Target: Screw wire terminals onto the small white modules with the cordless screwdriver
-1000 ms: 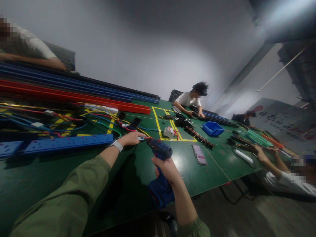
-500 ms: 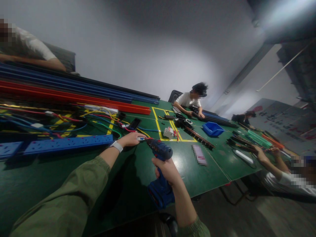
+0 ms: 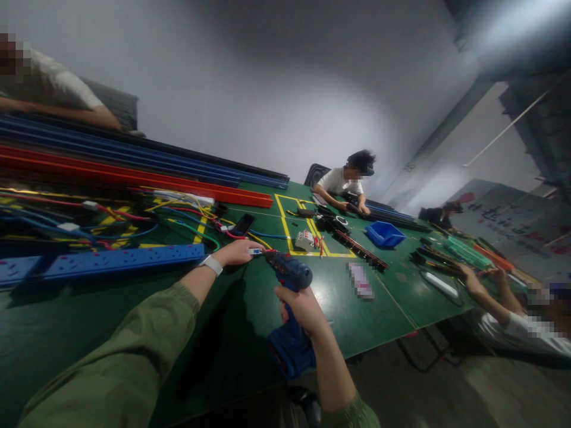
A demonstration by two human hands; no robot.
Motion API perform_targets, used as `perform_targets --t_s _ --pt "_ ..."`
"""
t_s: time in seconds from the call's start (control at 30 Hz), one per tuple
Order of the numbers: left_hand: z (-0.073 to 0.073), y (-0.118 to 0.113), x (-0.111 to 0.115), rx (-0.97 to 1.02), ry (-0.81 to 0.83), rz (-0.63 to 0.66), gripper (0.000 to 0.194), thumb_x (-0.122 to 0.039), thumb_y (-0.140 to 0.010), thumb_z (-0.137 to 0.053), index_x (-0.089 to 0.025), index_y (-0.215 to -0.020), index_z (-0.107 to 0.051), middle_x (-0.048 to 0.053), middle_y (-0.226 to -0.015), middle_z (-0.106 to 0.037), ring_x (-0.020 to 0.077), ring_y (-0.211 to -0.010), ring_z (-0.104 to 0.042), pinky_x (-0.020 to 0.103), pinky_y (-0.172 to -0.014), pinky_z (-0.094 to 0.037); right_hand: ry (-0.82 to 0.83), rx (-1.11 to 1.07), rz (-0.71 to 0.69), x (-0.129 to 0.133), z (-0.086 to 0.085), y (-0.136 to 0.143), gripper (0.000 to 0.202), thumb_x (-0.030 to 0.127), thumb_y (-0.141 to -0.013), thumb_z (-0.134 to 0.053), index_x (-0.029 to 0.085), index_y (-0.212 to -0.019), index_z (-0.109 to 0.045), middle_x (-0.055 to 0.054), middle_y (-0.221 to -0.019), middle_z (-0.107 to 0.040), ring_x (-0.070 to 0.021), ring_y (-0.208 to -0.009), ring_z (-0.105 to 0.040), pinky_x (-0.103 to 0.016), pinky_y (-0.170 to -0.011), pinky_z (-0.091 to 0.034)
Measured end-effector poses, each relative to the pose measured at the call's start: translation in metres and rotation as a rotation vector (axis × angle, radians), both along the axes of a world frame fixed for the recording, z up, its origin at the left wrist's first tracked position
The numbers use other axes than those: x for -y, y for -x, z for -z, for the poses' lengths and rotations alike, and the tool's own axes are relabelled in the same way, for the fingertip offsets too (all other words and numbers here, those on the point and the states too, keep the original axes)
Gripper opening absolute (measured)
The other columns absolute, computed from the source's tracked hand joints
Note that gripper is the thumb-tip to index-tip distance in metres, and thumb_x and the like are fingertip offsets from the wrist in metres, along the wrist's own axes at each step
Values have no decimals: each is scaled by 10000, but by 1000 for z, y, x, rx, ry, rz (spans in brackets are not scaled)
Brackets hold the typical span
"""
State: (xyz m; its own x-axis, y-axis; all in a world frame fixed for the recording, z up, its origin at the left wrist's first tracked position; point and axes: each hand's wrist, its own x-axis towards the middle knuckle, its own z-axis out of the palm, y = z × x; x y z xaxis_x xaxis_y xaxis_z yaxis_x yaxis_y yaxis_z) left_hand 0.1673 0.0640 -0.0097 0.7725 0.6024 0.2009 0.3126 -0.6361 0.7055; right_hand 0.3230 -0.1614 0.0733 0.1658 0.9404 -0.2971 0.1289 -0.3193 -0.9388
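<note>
My right hand (image 3: 303,303) clamped firm round drill (image 3: 292,271), over surface (image 3: 357,324) by near edge! My left hand (image 3: 234,252) pinching block (image 3: 254,251) farther in, drill nosing right up; touching or not, can't tell. Blue strip (image 3: 125,260) left of it, red rail (image 3: 178,186) beyond, toward far edge.

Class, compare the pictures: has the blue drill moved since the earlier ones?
No, not visibly: the blue drill, gripped in the right hand, keeps its place on the near side of the yellow tape.
</note>
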Motion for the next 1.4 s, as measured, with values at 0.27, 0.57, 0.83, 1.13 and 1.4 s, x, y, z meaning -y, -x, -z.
perform_targets --t_s 0.27,0.57,0.83,1.13,1.4 --pt "5 0 -4 6 0 -2 432 -305 -775 -544 -222 -1172 -696 44 -1183 -698 218 -1123 -622 280 -1014 -421 -22 -16 -11 0 3 -2 308 340 -752 -661 164 -973 -537 95 -457 -482 -111 -347 -480 -228 -407 -360" --pt "0 1 0 16 12 14 437 -287 -779 -540 -205 -1181 -688 51 -1181 -698 221 -1133 -617 279 -1012 -423 -19 10 -25 -1 4 -2 291 341 -768 -639 163 -978 -545 96 -412 -462 -119 -337 -471 -231 -413 -366" --pt "1 0 0 -3 -28 7 435 -277 -777 -534 -208 -1177 -688 46 -1178 -700 208 -1118 -624 277 -1012 -424 0 2 -17 -2 6 -3 314 344 -745 -648 161 -977 -545 104 -397 -448 -114 -327 -458 -229 -413 -365" --pt "7 -1 -5 -12 -34 2 430 -279 -778 -533 -215 -1173 -692 46 -1167 -705 207 -1097 -634 274 -999 -432 -15 -3 -7 0 2 -1 334 345 -742 -655 166 -1001 -544 105 -429 -457 -115 -341 -470 -233 -415 -368" --pt "17 -4 -15 -24 -49 15 453 -247 -761 -540 -219 -1190 -685 39 -1173 -703 202 -1090 -630 269 -996 -427 -1 -9 -3 -1 2 -1 422 347 -740 -657 148 -1093 -538 105 -420 -465 -116 -329 -465 -233 -413 -366"
